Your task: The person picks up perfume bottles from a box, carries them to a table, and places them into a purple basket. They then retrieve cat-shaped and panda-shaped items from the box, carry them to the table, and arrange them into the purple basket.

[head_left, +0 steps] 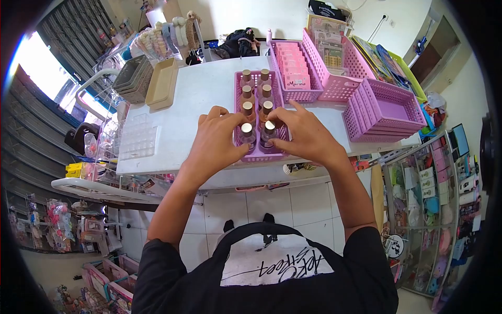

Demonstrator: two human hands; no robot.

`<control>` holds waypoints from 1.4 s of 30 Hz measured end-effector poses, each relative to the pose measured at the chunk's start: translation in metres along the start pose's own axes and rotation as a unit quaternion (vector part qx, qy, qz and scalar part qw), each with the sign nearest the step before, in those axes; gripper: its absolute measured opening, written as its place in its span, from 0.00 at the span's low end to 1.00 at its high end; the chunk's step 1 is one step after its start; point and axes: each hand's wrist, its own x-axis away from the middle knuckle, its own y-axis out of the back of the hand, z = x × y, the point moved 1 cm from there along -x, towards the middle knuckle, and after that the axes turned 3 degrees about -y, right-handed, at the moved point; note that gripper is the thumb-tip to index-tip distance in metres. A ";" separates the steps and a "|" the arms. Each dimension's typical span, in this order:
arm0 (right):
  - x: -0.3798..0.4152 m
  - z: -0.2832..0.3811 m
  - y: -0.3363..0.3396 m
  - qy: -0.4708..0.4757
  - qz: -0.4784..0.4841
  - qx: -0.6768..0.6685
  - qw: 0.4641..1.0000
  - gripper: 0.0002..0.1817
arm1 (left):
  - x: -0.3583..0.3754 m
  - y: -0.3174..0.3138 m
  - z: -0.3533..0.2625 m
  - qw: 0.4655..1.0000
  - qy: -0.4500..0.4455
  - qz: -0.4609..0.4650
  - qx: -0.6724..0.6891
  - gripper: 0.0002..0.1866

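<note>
A narrow purple basket (286, 157) stands on the white table, holding two rows of small bottles with gold caps. My left hand (213, 140) comes in from the left, thumb and fingers closed around the front-left bottle (247, 137). From the other side, my right hand (309, 135) is closed around the front-right bottle (269, 137). Both of these bottles are upright inside the basket's near end. Behind them, more bottles of the same kind (247, 94) stand in line. The fingertips are partly hidden behind the bottles.
A purple basket (317, 95) of pink packets and a pink basket (340, 86) stand behind on the right. Stacked purple baskets (384, 118) sit at the right edge. On the left of the white table (191, 104) are a clear divided tray (138, 137) and a beige tray (162, 83).
</note>
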 end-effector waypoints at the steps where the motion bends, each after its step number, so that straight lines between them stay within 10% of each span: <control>1: -0.001 0.003 0.003 -0.009 0.015 0.021 1.000 0.24 | 0.000 0.000 0.000 1.000 -0.017 -0.014 -0.013 0.22; 30: 0.008 0.016 -0.006 0.039 -0.140 0.165 0.975 0.23 | 0.001 0.007 0.001 0.996 -0.054 -0.077 0.000 0.23; 34: 0.039 0.029 0.021 0.017 -0.202 -0.071 0.977 0.29 | 0.037 0.038 -0.006 0.985 -0.058 -0.119 0.108 0.23; 38: 0.068 0.028 0.003 0.234 0.101 -0.388 0.886 0.33 | 0.121 0.033 0.036 0.833 -0.062 0.166 0.524 0.23; 42: 0.067 0.020 -0.141 -0.015 0.353 -0.548 0.758 0.22 | 0.275 -0.085 0.089 0.736 0.383 0.101 0.549 0.20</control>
